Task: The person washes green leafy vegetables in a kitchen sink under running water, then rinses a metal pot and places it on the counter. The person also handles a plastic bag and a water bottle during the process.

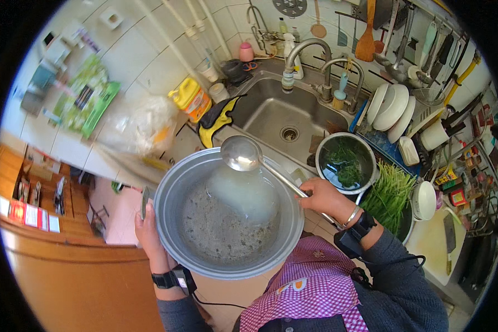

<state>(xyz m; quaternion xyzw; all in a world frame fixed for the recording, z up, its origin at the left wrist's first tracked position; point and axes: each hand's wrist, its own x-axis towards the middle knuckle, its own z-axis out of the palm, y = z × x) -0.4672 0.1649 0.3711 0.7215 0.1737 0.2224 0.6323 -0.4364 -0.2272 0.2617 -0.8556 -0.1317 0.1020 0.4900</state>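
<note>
My left hand (150, 234) grips the left side of a large aluminium pot (228, 265), at a side handle. The pot is tipped away from me, and a shallow pool of cloudy whitish liquid (245, 195) lies at its far side. Dark specks mark the bare part of its bottom. In my right hand (330, 203) is the long handle of a metal ladle (241, 153). The ladle's bowl is over the pot's far rim; whether it touches the rim I cannot tell.
Beyond the pot is a stainless steel sink (269, 112) with a curved faucet (315, 43). To the right stand a pot of leafy greens in water (346, 162), cut green stalks (388, 195), white plates (392, 108), and a cutting board (433, 249) bearing a knife (449, 234).
</note>
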